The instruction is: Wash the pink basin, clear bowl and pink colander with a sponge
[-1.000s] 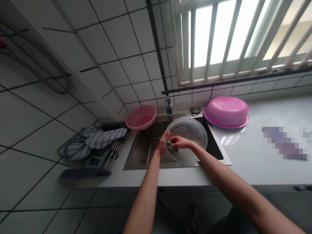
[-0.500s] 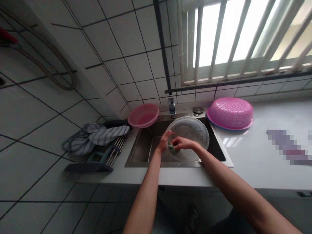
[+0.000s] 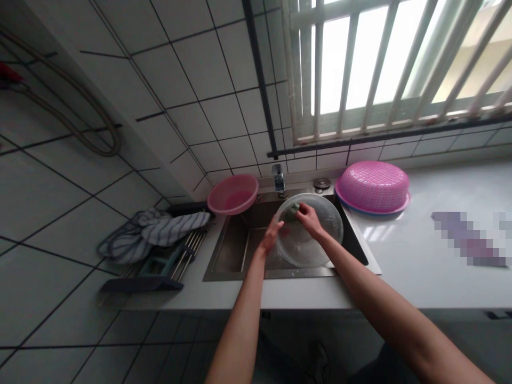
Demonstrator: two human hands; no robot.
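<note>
A translucent round colander (image 3: 306, 250) is tilted over the sink (image 3: 232, 250), its inner side facing me. My left hand (image 3: 272, 234) grips it by the left rim, thumb on the inside and fingers hidden behind. A green scouring pad (image 3: 291, 212) is pinched in my right hand (image 3: 309, 218) and pressed against the upper left of the colander's inside. Behind the colander stands the faucet (image 3: 279, 180).
A pink basin (image 3: 233, 194) rests at the sink's back left corner. On the right counter sits an upturned pink basket (image 3: 374, 186), with a drain plug (image 3: 322, 183) beside it. A striped cloth (image 3: 152, 234) lies over a rack at left. Window bars rise behind.
My right hand has moved the scouring pad up and away, from the lower left of the colander to its upper left. The left hand keeps its grip on the rim.
</note>
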